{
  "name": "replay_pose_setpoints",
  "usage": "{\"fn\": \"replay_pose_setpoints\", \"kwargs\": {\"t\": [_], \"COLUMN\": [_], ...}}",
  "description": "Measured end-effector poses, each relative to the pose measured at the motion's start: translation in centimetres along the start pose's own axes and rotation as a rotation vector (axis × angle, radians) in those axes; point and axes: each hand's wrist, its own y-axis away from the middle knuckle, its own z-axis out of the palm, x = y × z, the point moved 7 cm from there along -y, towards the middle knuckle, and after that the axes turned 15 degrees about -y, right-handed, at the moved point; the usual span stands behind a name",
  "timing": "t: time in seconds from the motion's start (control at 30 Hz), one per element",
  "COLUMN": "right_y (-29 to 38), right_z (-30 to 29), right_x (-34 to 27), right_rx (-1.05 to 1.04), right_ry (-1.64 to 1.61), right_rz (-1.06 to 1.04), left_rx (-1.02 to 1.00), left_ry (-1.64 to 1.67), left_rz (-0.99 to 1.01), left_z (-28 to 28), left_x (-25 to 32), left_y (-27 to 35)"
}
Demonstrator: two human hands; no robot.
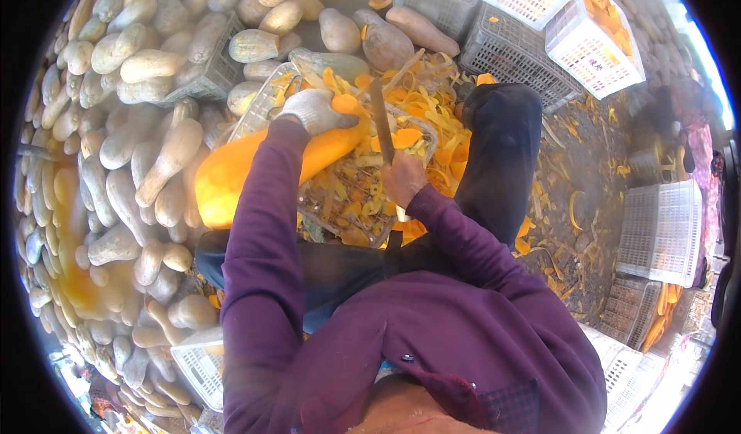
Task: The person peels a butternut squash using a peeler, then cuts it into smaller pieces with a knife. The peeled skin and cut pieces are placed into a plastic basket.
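My left hand (315,111), in a pale knit glove, grips the narrow end of a peeled orange squash (228,173). The squash lies slantwise under my left forearm, its thick end towards the left. In my bare right hand (403,178) is a knife (380,118), its long blade pointing away from me and just right of the squash's narrow end. The blade looks apart from the flesh. Below both hands, between my legs, an upturned or filled plastic crate (255,105) is strewn with peel strips (353,196); which way up it stands I cannot tell.
Unpeeled squashes (150,63) are heaped along the left and far side. Stacked crates (515,52) stand at the far right, one white crate (596,46) holding orange pieces. More crates (660,231) line the right. Peelings litter the dirt floor (590,202). Another person's patterned clothing (700,162) shows at the right rim.
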Motion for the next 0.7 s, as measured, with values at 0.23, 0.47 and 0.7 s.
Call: {"fn": "replay_pose_setpoints", "kwargs": {"t": [0.23,0.47,0.7], "right_y": [0.7,-0.4,-7.5], "right_z": [1.0,5.0,5.2], "right_x": [-1.5,-2.0,-0.4], "right_rx": [-0.090,-0.470,-0.576], "right_ry": [0.031,0.775,0.619], "right_rz": [-0.043,-0.421,-0.085], "left_rx": [-0.014,-0.006,0.023], "left_ry": [-0.019,-0.029,0.011], "left_rz": [-0.010,-0.030,-0.038], "left_z": [-0.2,-0.9,-0.1], "left_x": [0.3,1.2,0.5], "left_y": [0.2,1.1,0.7]}}
